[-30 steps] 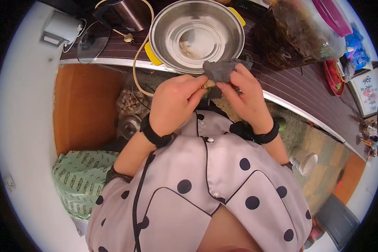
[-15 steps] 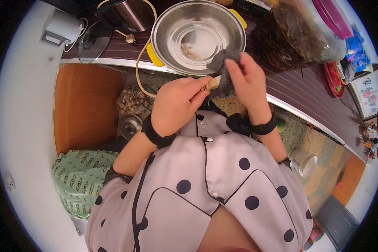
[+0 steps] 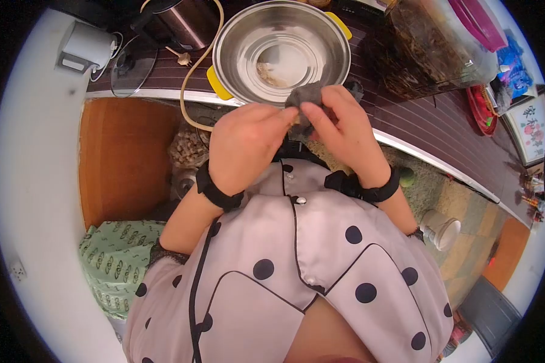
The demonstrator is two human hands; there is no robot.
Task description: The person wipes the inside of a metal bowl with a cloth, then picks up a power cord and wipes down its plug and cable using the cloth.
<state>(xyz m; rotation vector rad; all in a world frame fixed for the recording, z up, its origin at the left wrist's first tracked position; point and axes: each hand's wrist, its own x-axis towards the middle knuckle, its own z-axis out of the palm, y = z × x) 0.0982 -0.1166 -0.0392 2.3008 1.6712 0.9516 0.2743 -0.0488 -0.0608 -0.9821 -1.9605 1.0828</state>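
My left hand point(image 3: 245, 139) is closed in a pinch on a small pale-brown food piece point(image 3: 295, 120), mostly hidden by the fingertips and cloth. My right hand point(image 3: 354, 133) grips a dark grey cloth point(image 3: 306, 95), which is folded against that piece. Both hands are close together at the near rim of a steel pot point(image 3: 239, 51) with yellow handles. Some small pale-brown pieces point(image 3: 270, 74) lie on the pot's bottom. The kind of food is too unclear to name.
On the dark striped counter point(image 3: 399, 124) stand an electric kettle point(image 3: 188, 27), a glass lid point(image 3: 133, 72) and a big jar point(image 3: 430, 54) with a pink lid. A beige cord point(image 3: 191, 97) hangs over the edge. Below is a bag of brown lumps point(image 3: 189, 148).
My right hand has come down and left, bringing the cloth over the food piece, which showed more plainly before. My left hand has shifted slightly left.
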